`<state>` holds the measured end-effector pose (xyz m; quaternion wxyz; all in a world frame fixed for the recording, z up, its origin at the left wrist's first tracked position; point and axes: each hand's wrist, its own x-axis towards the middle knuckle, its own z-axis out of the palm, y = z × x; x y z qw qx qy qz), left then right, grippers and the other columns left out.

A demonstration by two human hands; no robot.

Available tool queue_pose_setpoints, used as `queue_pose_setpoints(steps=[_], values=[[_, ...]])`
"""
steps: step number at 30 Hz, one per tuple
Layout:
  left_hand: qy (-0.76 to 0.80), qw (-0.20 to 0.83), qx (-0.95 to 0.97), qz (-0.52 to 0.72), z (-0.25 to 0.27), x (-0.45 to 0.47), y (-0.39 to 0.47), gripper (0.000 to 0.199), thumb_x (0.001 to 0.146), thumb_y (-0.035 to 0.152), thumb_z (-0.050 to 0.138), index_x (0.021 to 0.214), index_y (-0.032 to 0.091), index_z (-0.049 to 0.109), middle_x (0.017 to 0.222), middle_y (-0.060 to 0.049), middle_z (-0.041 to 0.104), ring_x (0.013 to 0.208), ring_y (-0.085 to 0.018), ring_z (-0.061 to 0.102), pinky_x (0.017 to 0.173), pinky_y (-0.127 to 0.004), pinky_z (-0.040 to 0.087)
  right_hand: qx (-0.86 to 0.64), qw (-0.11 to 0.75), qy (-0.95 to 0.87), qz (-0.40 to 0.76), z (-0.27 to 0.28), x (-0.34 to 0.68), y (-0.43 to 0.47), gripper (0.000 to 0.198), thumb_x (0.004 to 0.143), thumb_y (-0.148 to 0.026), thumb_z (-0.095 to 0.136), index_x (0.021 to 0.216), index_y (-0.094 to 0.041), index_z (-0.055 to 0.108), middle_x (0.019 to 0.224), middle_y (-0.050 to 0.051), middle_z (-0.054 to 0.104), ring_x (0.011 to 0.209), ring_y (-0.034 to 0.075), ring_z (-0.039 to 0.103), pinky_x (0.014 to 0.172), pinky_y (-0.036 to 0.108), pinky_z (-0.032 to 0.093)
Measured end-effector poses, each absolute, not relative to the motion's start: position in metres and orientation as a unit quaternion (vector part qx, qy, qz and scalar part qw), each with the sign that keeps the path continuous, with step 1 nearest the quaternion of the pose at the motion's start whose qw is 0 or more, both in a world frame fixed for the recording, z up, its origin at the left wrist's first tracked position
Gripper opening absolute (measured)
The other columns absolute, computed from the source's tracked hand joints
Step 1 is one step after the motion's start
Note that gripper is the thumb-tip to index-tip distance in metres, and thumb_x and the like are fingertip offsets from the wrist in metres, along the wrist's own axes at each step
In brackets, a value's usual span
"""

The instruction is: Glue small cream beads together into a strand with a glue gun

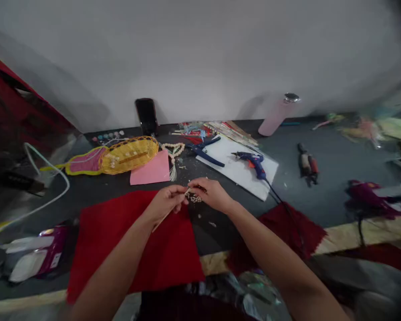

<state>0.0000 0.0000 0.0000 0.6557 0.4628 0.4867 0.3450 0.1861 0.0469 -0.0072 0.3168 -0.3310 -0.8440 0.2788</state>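
Observation:
My left hand (167,203) is closed around a thin pale stick (163,220), which slants down toward me from the fingers. At the stick's upper end my right hand (212,194) pinches with thumb and fingertips; whether a bead sits there is too small to tell. Under and beside the right fingers lies a little heap of small pale beads (196,199). A red felt sheet (137,258) spreads beneath my left hand and forearm. Just beyond the hands lies a beaded loop with a tassel (173,171).
Behind are a yellow woven basket (133,154), pink sheet (150,171), dark-handled pliers (207,154) and a blue glue gun (254,162) on a white board (234,176). A phone (146,116) and pink bottle (277,116) lean on the wall. Wire cutters (307,165) lie right.

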Motion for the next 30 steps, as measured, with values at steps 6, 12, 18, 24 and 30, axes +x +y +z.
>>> queue_pose_setpoints(steps=[6, 12, 18, 24, 30], values=[[0.517, 0.579, 0.523, 0.352, 0.014, 0.004, -0.001, 0.024, 0.076, 0.030, 0.057, 0.094, 0.015, 0.058, 0.077, -0.003, 0.064, 0.049, -0.006, 0.044, 0.045, -0.018, 0.034, -0.288, 0.356, -0.851, 0.258, -0.001, 0.188, 0.046, 0.011, 0.086, -0.019, 0.052, 0.091, -0.019, 0.062, 0.087, 0.004, 0.067, 0.084, 0.014, 0.060, 0.078, 0.026, 0.046], [0.532, 0.494, 0.572, 0.382, 0.017, 0.010, 0.003, 0.025, 0.076, 0.036, 0.058, 0.089, 0.015, 0.063, 0.073, -0.001, 0.062, 0.052, -0.008, 0.046, 0.050, -0.021, 0.037, -0.286, 0.407, -0.836, 0.231, -0.003, 0.187, 0.044, 0.011, 0.088, -0.021, 0.050, 0.092, -0.020, 0.060, 0.087, 0.005, 0.065, 0.084, 0.015, 0.059, 0.078, 0.028, 0.047], [0.514, 0.479, 0.609, 0.368, 0.026, 0.017, 0.010, 0.025, 0.081, 0.036, 0.051, 0.091, 0.015, 0.061, 0.070, 0.000, 0.059, 0.057, -0.009, 0.047, 0.053, -0.021, 0.036, -0.309, 0.456, -0.809, 0.205, -0.007, 0.189, 0.046, 0.011, 0.085, -0.022, 0.054, 0.096, -0.020, 0.056, 0.087, 0.005, 0.065, 0.083, 0.015, 0.059, 0.076, 0.029, 0.048], [0.510, 0.470, 0.621, 0.365, 0.036, 0.021, 0.009, 0.022, 0.081, 0.035, 0.050, 0.085, 0.015, 0.060, 0.069, 0.001, 0.054, 0.064, -0.010, 0.047, 0.060, -0.021, 0.038, -0.302, 0.478, -0.801, 0.196, -0.003, 0.190, 0.044, 0.009, 0.086, -0.024, 0.054, 0.094, -0.021, 0.056, 0.086, 0.004, 0.064, 0.081, 0.015, 0.059, 0.074, 0.028, 0.048], [0.536, 0.437, 0.622, 0.367, 0.039, 0.021, 0.006, 0.025, 0.082, 0.038, 0.049, 0.084, 0.016, 0.060, 0.067, 0.002, 0.052, 0.061, -0.010, 0.045, 0.057, -0.021, 0.036, -0.290, 0.468, -0.814, 0.187, 0.002, 0.189, 0.045, 0.007, 0.086, -0.024, 0.053, 0.085, -0.020, 0.059, 0.076, 0.003, 0.065, 0.072, 0.014, 0.059, 0.069, 0.026, 0.048]])
